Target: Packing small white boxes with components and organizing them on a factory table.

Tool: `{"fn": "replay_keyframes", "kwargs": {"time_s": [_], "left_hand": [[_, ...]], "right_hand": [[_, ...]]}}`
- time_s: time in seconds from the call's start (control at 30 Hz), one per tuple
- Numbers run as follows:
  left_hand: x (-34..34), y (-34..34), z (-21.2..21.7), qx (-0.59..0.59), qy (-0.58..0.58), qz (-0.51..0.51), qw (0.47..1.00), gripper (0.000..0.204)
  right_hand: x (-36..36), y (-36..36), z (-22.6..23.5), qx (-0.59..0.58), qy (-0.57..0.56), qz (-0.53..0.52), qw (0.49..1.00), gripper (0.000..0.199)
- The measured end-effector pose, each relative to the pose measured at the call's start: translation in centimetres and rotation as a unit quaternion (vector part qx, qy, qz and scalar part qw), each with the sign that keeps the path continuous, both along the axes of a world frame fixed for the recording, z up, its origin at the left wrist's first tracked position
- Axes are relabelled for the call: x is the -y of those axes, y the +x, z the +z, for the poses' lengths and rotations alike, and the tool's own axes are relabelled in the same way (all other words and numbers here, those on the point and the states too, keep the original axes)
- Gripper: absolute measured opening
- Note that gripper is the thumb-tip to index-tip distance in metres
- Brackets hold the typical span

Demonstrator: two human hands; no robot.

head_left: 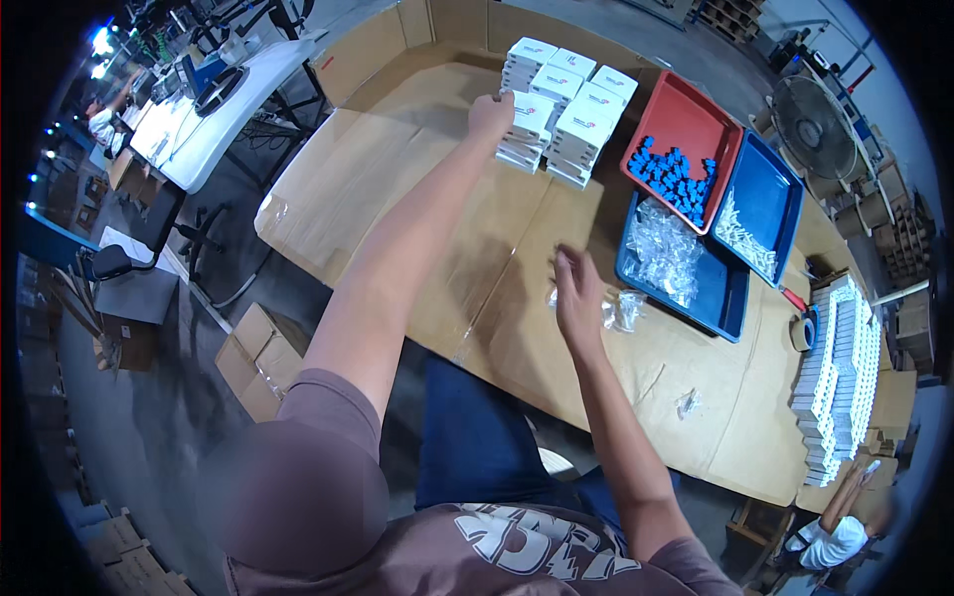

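Observation:
My left hand (490, 117) reaches far forward to the stacks of small white boxes (594, 127). Its fingers are closed at the left edge of a white box (530, 110) on top of a near stack. The hand itself hides part of that grip. Low over the cardboard, my right hand (579, 298) has its thumb and fingers slightly apart, and nothing shows between them. Small clear plastic packets (626, 312) lie beside and partly behind it.
On the right, a red tray (679, 91) of blue pieces overlaps blue trays (732, 321) with clear bags and white pieces. Beyond stand a tape roll (802, 332) and long rows of white boxes (838, 377). A lone packet (688, 402) lies on the cardboard-covered table (397, 189).

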State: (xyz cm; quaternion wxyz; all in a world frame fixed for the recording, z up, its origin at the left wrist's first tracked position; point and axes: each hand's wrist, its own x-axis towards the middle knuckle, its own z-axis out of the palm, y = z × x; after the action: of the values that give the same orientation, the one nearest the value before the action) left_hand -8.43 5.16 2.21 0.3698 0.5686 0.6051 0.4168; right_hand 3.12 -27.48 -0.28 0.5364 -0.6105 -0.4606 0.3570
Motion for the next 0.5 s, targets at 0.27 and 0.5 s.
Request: {"fn": "replay_keyframes", "kwargs": {"time_s": [0.27, 0.5], "left_hand": [[-2.4, -4.8, -0.2, 0.144, -0.214, -0.164, 0.952, 0.075], [-3.5, -4.8, -0.3, 0.162, -0.274, -0.202, 0.926, 0.067]], "right_hand": [[-17.4, -2.6, -6.0, 0.084, 0.109, -0.016, 0.990, 0.067], [-21.6, -4.5, -8.1, -0.042, 0.090, -0.035, 0.994, 0.078]]}}
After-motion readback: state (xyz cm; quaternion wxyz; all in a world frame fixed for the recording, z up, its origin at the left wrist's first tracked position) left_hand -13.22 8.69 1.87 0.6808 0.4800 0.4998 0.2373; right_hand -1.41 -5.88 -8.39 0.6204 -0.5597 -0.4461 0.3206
